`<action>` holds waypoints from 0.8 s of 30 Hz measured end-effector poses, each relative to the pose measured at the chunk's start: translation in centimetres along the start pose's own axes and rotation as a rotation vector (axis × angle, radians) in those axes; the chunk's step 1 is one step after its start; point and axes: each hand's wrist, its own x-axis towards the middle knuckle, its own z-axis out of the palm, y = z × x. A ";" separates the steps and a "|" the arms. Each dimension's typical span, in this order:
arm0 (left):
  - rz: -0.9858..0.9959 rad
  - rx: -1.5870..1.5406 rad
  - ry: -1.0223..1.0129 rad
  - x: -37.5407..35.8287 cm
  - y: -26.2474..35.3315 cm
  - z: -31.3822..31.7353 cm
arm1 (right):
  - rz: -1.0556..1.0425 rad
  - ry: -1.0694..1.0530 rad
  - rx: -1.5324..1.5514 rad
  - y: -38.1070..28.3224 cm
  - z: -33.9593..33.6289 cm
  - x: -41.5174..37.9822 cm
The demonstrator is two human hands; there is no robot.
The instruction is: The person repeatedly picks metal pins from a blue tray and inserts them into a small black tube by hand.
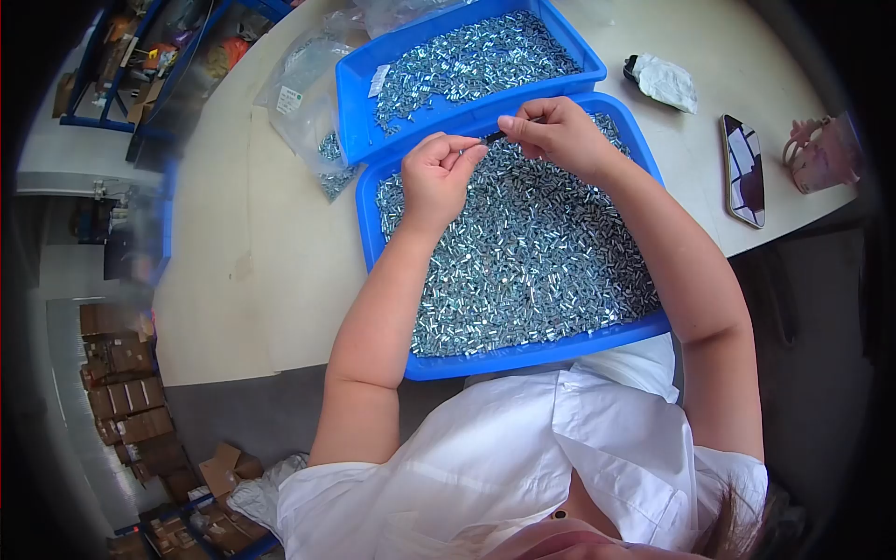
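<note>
Both of my hands are raised over the near blue tray, which is full of small shiny metal parts. My left hand is curled, with its fingertips pinched together on something too small to make out. My right hand pinches a small dark piece that points toward the left fingertips. The two hands almost touch. A second blue tray with the same metal parts stands just behind.
Clear plastic bags of parts lie left of the far tray. On the right of the table are a crumpled white and black item, a phone and a pink object. Cardboard boxes sit on the floor at left.
</note>
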 end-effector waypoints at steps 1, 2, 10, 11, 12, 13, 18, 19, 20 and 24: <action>-0.004 0.017 -0.021 0.0 -0.1 -0.1 | 0.030 0.026 -0.050 -0.3 0.0 -0.1; -0.008 0.033 -0.043 0.1 -0.2 -0.1 | 0.061 0.051 -0.100 -0.6 0.1 -0.2; -0.274 -0.211 -0.117 0.3 -0.9 0.1 | -0.119 -0.006 0.005 0.8 -0.3 0.3; -0.337 -0.335 -0.117 0.2 -1.1 0.1 | -0.116 0.002 0.003 0.8 -0.3 0.3; -0.336 -0.336 -0.118 0.2 -1.3 0.0 | -0.116 0.003 0.002 0.9 -0.4 0.3; -0.264 -0.261 -0.127 0.2 -1.5 0.0 | -0.120 -0.004 -0.008 1.0 -0.5 0.4; -0.280 -0.247 -0.141 0.2 -1.4 -0.1 | -0.101 -0.027 -0.036 0.6 -0.2 0.2; -0.359 -0.345 -0.132 0.3 -1.2 -0.2 | -0.105 -0.034 -0.033 0.8 -0.3 0.2; -0.437 -0.444 -0.123 0.4 -1.0 -0.2 | -0.109 -0.040 -0.030 0.9 -0.3 0.3; -0.262 -0.320 -0.112 0.2 -1.3 -0.3 | -0.101 -0.035 -0.038 1.0 -0.2 0.3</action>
